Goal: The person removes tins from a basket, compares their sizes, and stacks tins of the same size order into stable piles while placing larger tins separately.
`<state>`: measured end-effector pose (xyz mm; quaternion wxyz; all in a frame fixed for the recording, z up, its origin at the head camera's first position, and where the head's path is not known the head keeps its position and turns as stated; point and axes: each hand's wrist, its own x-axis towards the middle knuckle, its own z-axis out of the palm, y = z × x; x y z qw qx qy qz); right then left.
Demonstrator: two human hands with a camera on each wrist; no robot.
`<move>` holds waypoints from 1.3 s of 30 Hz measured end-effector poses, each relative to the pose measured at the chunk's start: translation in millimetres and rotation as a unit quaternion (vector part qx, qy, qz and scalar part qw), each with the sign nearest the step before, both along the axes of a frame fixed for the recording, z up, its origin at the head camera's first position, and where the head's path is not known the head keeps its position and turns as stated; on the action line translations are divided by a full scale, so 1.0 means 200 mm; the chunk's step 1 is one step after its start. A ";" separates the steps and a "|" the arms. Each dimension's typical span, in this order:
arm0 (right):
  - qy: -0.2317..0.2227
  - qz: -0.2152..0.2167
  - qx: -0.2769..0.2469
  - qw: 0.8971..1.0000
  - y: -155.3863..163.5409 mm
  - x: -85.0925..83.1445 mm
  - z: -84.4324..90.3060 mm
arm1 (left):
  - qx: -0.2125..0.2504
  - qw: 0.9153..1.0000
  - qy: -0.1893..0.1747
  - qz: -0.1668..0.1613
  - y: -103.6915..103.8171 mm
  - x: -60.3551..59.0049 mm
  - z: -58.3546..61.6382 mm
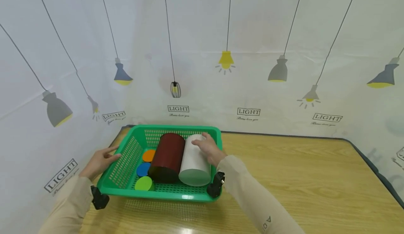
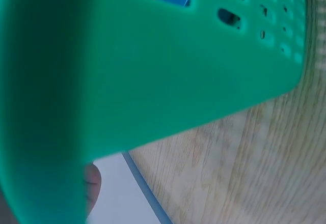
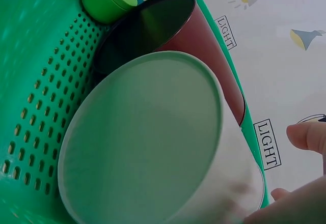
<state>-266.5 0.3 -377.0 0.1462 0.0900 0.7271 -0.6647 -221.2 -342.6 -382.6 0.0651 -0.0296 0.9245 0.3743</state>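
A green perforated basket (image 1: 121, 171) stands on the wooden table at the left. Inside it lie a dark red cylinder (image 1: 167, 155) and a white cylinder (image 1: 194, 165) side by side. An orange tin (image 1: 148, 155), a blue tin (image 1: 142, 169) and a green tin (image 1: 143, 184) sit to their left. My left hand (image 1: 100, 161) touches the basket's left rim with straight fingers. My right hand (image 1: 209, 149) rests on the far top of the white cylinder, fingers relaxed. The right wrist view shows the white cylinder's end (image 3: 142, 137), the red one (image 3: 147, 28) and my fingertips (image 3: 305, 135).
A printed white backdrop (image 1: 252, 69) rises right behind the basket and along the left side. The wooden table (image 1: 300, 178) stretches to the right, with its dark edge at the far right. In the left wrist view the basket wall (image 2: 153, 76) fills the frame.
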 end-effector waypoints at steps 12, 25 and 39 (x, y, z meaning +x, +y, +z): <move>-0.014 0.004 0.004 1.000 0.00 0.00 -0.01 | 0.006 1.000 0.008 -0.012 -0.01 -0.01 -0.02; -0.019 -0.012 0.001 1.000 -0.01 -0.02 -0.03 | 0.037 0.999 -0.007 0.000 -0.03 -0.01 -0.03; -0.005 -0.016 0.028 0.999 -0.02 -0.04 -0.03 | 0.048 0.999 -0.009 0.000 -0.03 -0.01 -0.03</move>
